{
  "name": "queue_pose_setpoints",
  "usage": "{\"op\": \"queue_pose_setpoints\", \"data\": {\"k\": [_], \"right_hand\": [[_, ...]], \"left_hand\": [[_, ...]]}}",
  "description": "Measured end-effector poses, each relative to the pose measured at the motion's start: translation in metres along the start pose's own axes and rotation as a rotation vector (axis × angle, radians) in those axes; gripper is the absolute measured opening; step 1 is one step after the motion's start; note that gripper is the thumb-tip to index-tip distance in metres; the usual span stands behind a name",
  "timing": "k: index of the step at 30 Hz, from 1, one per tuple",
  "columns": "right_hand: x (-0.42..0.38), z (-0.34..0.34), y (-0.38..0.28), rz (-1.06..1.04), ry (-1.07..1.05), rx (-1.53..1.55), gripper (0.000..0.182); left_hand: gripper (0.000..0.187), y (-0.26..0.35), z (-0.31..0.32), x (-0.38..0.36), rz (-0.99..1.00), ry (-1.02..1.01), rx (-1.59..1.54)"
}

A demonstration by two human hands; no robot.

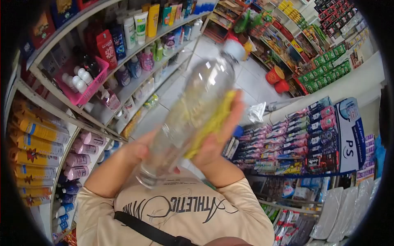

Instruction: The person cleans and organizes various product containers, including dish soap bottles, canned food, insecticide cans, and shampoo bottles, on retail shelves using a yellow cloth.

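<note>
A large clear bottle with a pale cap is held tilted in front of my chest, its base toward me and its neck pointing away. My left hand grips the lower part of the bottle, with its thumb near the base and some fingers hidden behind it. Along the bottle's right side, my right hand presses a yellow cloth against the clear wall. The bottle's upper end and the right fingers are smeared by motion.
Shelves of toiletry bottles stand at the left, with a pink basket on one. Packaged toothbrushes hang at the right. White floor tiles run between the shelves. Red tubs stand farther off.
</note>
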State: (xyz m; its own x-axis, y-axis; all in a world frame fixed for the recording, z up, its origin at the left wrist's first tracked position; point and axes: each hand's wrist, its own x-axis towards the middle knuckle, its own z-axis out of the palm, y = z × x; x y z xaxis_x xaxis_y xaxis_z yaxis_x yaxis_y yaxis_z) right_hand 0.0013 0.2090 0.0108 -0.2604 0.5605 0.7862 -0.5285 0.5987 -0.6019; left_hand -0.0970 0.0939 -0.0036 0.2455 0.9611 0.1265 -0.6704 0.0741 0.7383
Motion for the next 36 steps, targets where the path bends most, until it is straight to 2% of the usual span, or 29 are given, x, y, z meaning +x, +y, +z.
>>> {"op": "queue_pose_setpoints", "data": {"k": [3,5,7,8,11,12,15,16,19,22,24,26,27,28,30,31,32,33,34,36], "right_hand": [[0.04,-0.047,-0.019,0.147,0.168,0.21,0.063],[0.048,-0.062,-0.022,0.292,0.199,0.364,0.06],[0.043,-0.07,-0.023,0.443,0.119,0.484,0.058],[0.037,-0.065,-0.025,0.414,0.08,0.348,0.062],[0.015,-0.06,-0.022,0.464,-0.131,0.472,0.071],[0.007,-0.066,-0.017,0.476,-0.271,0.445,0.078],[-0.021,-0.066,-0.009,0.243,-0.649,0.065,0.083],[-0.022,-0.061,-0.018,0.268,-0.701,0.141,0.086],[-0.018,-0.055,-0.022,0.009,-0.837,-0.17,0.084],[-0.014,-0.04,-0.021,0.012,-0.932,-0.173,0.083],[-0.018,-0.025,-0.022,0.049,-0.976,-0.085,0.084],[-0.023,-0.011,-0.023,0.015,-0.986,-0.049,0.089],[-0.024,0.0,-0.032,0.077,-0.959,0.135,0.09],[-0.023,0.011,-0.047,0.148,-0.931,0.318,0.092],[-0.031,0.037,-0.073,0.311,-0.9,0.609,0.093],[-0.047,0.052,-0.081,0.395,-0.838,0.641,0.092],[-0.066,0.067,-0.089,0.483,-0.77,0.667,0.091],[-0.082,0.083,-0.099,0.574,-0.699,0.687,0.091],[-0.092,0.099,-0.11,0.685,-0.638,0.841,0.089],[-0.114,0.128,-0.127,0.691,-0.642,0.855,0.088]], "left_hand": [[0.113,-0.028,0.02,0.023,-0.051,-0.118,-0.053],[0.111,-0.048,0.028,0.038,-0.04,-0.136,-0.086],[0.11,-0.06,0.032,0.048,0.016,-0.1,-0.118],[0.109,-0.064,0.031,0.05,0.063,-0.067,-0.13],[0.106,-0.068,0.024,0.049,0.232,0.065,-0.153],[0.105,-0.067,0.023,0.044,0.288,0.108,-0.156],[0.102,-0.058,0.026,0.026,0.443,0.22,-0.14],[0.101,-0.055,0.029,0.02,0.482,0.251,-0.139],[0.099,-0.053,0.046,0.005,0.585,0.313,-0.162],[0.1,-0.065,0.043,-0.028,0.609,0.447,-0.033],[0.1,-0.07,0.039,-0.047,0.594,0.45,0.118],[0.102,-0.068,0.05,-0.056,0.708,0.542,0.151],[0.104,-0.068,0.057,-0.063,0.766,0.59,0.163],[0.107,-0.06,0.074,-0.075,0.745,0.694,0.315],[0.106,-0.065,0.084,-0.109,0.642,0.993,1.011],[0.106,-0.068,0.088,-0.127,0.532,1.128,1.355],[0.11,-0.069,0.09,-0.144,0.546,1.169,1.422],[0.106,-0.071,0.099,-0.161,0.526,1.278,1.52],[0.102,-0.072,0.11,-0.177,0.503,1.384,1.619],[0.09,-0.07,0.135,-0.208,0.383,1.612,1.827]]}}
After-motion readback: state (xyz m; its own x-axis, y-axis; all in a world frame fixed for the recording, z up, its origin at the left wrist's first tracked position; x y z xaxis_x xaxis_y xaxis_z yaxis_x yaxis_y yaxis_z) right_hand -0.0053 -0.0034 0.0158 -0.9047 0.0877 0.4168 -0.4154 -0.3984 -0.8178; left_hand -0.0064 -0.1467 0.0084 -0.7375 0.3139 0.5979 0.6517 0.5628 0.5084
